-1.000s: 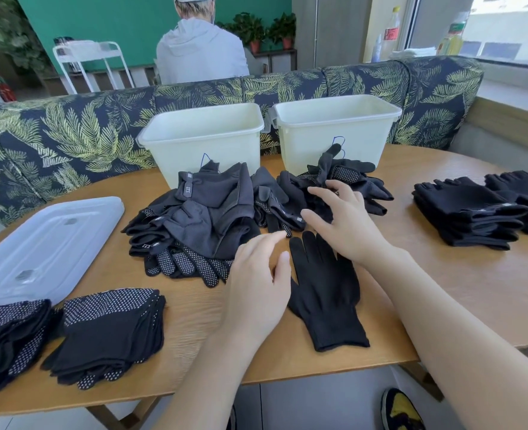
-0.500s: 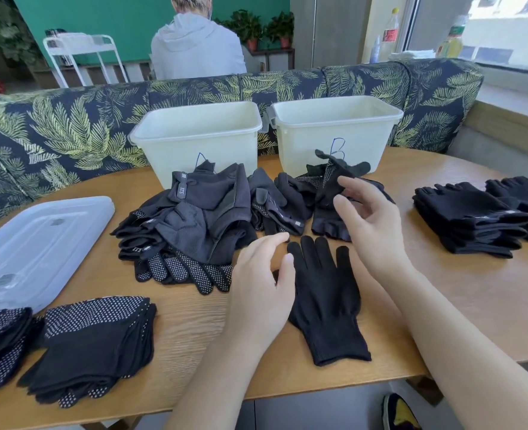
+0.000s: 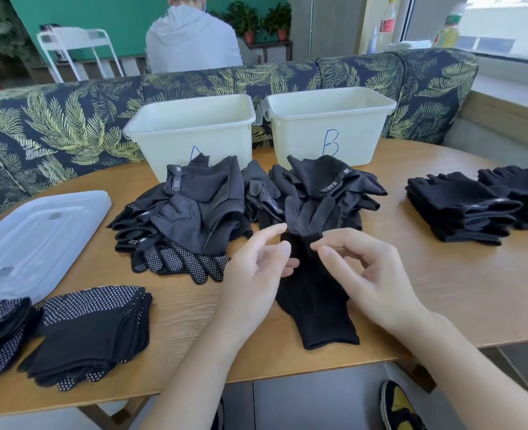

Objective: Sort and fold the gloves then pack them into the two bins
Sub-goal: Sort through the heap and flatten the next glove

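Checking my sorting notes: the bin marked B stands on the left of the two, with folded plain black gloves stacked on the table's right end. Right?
Not quite. In the head view the bin marked B stands on the right of the two; the other bin is on the left. The folded plain black gloves are indeed stacked on the table's right end.

Both forearms are bare, with no sleeves in view. The left hand (image 3: 250, 283) and right hand (image 3: 371, 274) wear no gloves, rings or watch. A black-and-yellow shoe (image 3: 400, 408) shows below.
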Tool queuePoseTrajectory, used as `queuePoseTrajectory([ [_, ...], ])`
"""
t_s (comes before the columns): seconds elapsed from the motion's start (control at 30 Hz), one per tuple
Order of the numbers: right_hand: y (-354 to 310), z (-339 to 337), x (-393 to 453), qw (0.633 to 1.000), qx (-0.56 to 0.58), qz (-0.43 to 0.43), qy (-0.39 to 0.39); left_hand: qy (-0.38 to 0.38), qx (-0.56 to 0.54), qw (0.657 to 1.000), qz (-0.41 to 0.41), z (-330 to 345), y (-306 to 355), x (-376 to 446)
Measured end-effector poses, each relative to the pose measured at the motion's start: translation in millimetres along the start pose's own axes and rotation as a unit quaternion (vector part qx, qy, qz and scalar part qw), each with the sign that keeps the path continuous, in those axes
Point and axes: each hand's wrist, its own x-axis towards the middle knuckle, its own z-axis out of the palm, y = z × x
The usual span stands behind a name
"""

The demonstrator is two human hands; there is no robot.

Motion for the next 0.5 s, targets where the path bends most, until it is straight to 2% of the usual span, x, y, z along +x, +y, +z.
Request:
queuePoseTrajectory([
  [0.17, 9.1, -5.0, -9.3, 0.990, -0.096, 0.000, -0.099, -0.008, -0.017, 0.999, -0.036, 0.2, -2.6, 0.9],
  [0.3, 5.6, -5.7, -13.2, 0.983, -0.100, -0.010, -0.151, -0.032, -0.007, 0.998, -0.048, 0.6, -3.9, 1.5],
  [0.4, 0.7, -5.7, -12.7, 0.985, -0.075, 0.003, -0.156, -0.038, 0.011, 0.998, -0.054, 0.9, -1.3, 1.3],
  [0.5, 0.2, -5.9, -10.2, 0.992, -0.065, 0.020, -0.107, -0.035, 0.034, 0.997, -0.059, 0.8, -3.4, 3.1],
])
